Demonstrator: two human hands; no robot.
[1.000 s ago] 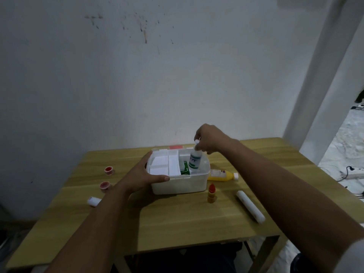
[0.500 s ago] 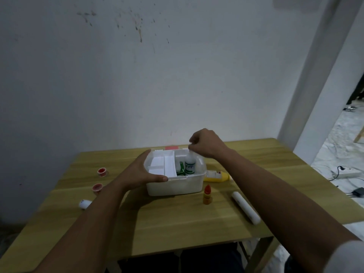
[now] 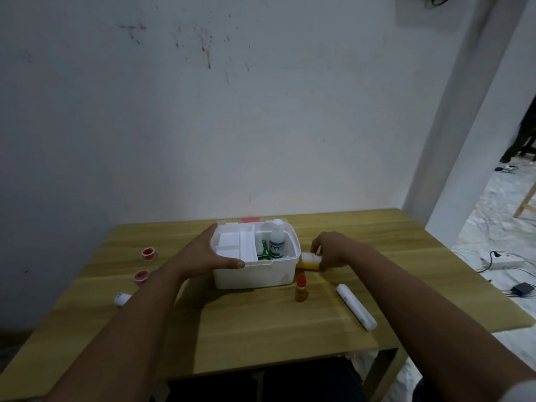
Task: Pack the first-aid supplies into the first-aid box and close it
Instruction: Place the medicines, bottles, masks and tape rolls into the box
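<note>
Since the earlier frame the right hand (image 3: 333, 252) left the white bottle (image 3: 277, 242) standing in the first-aid box (image 3: 255, 274) on the table (image 3: 261, 323). Left hand (image 3: 203, 255) grips the box's left rim, fingers curled. Right fingers (image 3: 317, 250) wrap the yellow bottle (image 3: 307, 261) lying beside the box.
</note>
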